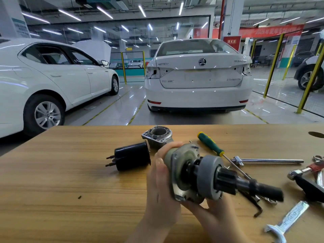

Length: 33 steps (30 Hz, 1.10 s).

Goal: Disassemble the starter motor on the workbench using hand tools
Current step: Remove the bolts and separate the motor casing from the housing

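Note:
I hold the starter motor's inner assembly (198, 174) above the wooden workbench (70, 181): a grey-green body, a metal flange plate, a grey drive clutch and a black pinion shaft pointing right. My left hand (163, 181) wraps the body from the left. From below, my right hand (210, 213) supports the flange and clutch. The black cylindrical motor housing (132, 157) lies on its side just left of my hands. Behind them stands the grey aluminium nose housing (157, 135).
A green-and-yellow screwdriver (213, 146) lies right of the nose housing. A chrome T-handle bar (266, 161), a hammer (301, 172), black pliers (254, 204) and a silver open-end spanner (287, 220) crowd the bench's right side. Two white cars stand beyond the bench.

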Motion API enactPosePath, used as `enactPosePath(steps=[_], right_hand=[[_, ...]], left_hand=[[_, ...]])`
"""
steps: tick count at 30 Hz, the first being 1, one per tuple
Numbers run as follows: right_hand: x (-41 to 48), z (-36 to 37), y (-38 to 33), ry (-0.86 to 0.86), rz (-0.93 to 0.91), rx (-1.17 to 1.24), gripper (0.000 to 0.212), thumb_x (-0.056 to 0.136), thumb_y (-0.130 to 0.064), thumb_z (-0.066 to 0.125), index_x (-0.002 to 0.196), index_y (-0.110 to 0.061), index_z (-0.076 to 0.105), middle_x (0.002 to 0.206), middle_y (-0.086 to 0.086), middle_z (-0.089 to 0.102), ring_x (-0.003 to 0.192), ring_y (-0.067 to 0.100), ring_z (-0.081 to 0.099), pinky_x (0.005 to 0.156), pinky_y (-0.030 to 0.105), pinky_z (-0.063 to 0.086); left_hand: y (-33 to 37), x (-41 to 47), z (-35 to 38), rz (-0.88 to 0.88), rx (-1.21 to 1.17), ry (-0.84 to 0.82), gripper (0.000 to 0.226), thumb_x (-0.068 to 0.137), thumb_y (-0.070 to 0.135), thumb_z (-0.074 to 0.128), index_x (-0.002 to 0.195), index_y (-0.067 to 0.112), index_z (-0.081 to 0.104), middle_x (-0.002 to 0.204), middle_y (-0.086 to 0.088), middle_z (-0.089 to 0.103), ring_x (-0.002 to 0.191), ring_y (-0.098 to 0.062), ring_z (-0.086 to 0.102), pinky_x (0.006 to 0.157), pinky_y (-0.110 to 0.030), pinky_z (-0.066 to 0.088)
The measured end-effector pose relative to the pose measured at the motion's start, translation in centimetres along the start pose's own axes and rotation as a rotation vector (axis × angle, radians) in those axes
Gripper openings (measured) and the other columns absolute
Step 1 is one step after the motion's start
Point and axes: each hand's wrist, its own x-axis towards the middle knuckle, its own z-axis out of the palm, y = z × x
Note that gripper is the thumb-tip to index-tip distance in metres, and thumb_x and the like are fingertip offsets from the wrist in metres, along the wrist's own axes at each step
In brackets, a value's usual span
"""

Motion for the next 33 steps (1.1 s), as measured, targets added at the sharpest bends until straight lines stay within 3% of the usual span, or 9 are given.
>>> enactPosePath(steps=[3, 7, 8, 11, 15, 19, 21, 24, 33], right_hand=[[-0.1, 0.1, -0.4, 0.050, -0.197, 0.080, 0.060, 0.040, -0.034, 0.082, 0.094, -0.014, 0.064, 0.086, -0.010, 0.071, 0.082, 0.002, 0.063, 0.074, 0.025, 0.049], [-0.1, -0.3, -0.7, -0.030, -0.301, 0.152, 0.063, 0.048, -0.041, 0.084, 0.105, -0.024, 0.064, 0.098, -0.014, 0.071, 0.094, 0.003, 0.065, 0.081, 0.016, 0.048], [-0.1, -0.3, -1.0, -0.043, -0.306, 0.178, 0.060, 0.051, -0.039, 0.082, 0.107, -0.030, 0.064, 0.099, -0.013, 0.070, 0.094, 0.004, 0.065, 0.081, 0.015, 0.048], [0.0, -0.5, -1.3, -0.018, -0.305, 0.179, 0.053, 0.055, -0.036, 0.075, 0.105, -0.044, 0.061, 0.094, -0.012, 0.070, 0.087, 0.004, 0.066, 0.076, 0.013, 0.048], [0.0, -0.5, -1.5, 0.046, -0.239, 0.221, 0.043, 0.056, -0.038, 0.066, 0.095, -0.020, 0.061, 0.079, -0.010, 0.069, 0.068, 0.001, 0.062, 0.063, 0.015, 0.048], [0.3, -0.8, -1.9, 0.109, -0.025, 0.391, 0.037, 0.062, -0.026, 0.076, 0.089, -0.009, 0.058, 0.071, 0.014, 0.063, 0.057, 0.022, 0.063, 0.049, 0.031, 0.052], [0.5, -1.1, -2.2, 0.113, 0.137, 0.522, 0.052, 0.059, -0.044, 0.064, 0.092, -0.005, 0.058, 0.075, 0.024, 0.061, 0.053, 0.026, 0.063, 0.042, 0.029, 0.049], [1.0, -1.8, -2.4, 0.060, 0.328, 0.584, 0.069, 0.048, -0.060, 0.055, 0.092, -0.008, 0.063, 0.076, 0.022, 0.065, 0.058, 0.028, 0.064, 0.046, 0.034, 0.049], [2.0, -2.1, -3.5, -0.068, 0.514, 0.987, 0.044, 0.066, -0.049, 0.053, 0.075, -0.011, 0.075, 0.062, 0.009, 0.066, 0.050, 0.019, 0.062, 0.047, 0.029, 0.054]], left_hand=[[-0.3, 0.0, -0.3, -0.076, 0.000, 0.057, 0.049, 0.086, 0.065, 0.039, 0.092, 0.023, 0.063, 0.076, 0.010, 0.069, 0.073, -0.002, 0.063, 0.067, -0.013, 0.048], [-0.9, 0.3, -0.6, -0.224, -0.001, 0.267, 0.045, 0.098, 0.037, 0.034, 0.076, 0.052, 0.070, 0.080, 0.021, 0.070, 0.089, 0.010, 0.062, 0.075, -0.004, 0.044], [-0.6, 0.4, -0.5, -0.311, -0.019, 0.330, 0.025, 0.088, 0.051, 0.045, 0.095, 0.048, 0.069, 0.100, 0.014, 0.069, 0.109, 0.001, 0.058, 0.090, -0.012, 0.042], [-1.4, 0.1, -0.9, -0.509, -0.034, 0.369, 0.085, 0.067, 0.067, 0.048, 0.140, 0.024, 0.040, 0.139, -0.004, 0.049, 0.129, -0.017, 0.041, 0.111, -0.036, 0.028], [-2.2, 0.3, -0.4, -0.639, -0.090, 0.345, 0.055, 0.091, 0.057, 0.028, 0.128, 0.026, 0.054, 0.125, 0.000, 0.060, 0.120, -0.016, 0.049, 0.107, -0.035, 0.031], [-2.5, -0.2, 0.2, -0.666, -0.052, 0.276, 0.067, 0.070, 0.072, 0.030, 0.111, 0.030, 0.062, 0.111, 0.003, 0.069, 0.109, -0.016, 0.058, 0.089, -0.034, 0.041], [-2.2, -0.4, 0.4, -0.675, -0.010, 0.262, 0.067, 0.061, 0.073, 0.032, 0.103, 0.032, 0.063, 0.103, 0.008, 0.071, 0.101, -0.010, 0.061, 0.082, -0.033, 0.041], [-1.8, -0.4, 0.3, -0.649, 0.058, 0.200, 0.066, 0.058, 0.076, 0.035, 0.099, 0.033, 0.064, 0.099, 0.004, 0.071, 0.099, -0.013, 0.060, 0.080, -0.031, 0.041], [-1.3, 0.1, -0.1, -0.564, 0.096, 0.128, 0.072, 0.066, 0.071, 0.038, 0.109, 0.020, 0.065, 0.103, -0.002, 0.072, 0.099, -0.015, 0.065, 0.074, -0.032, 0.038]])
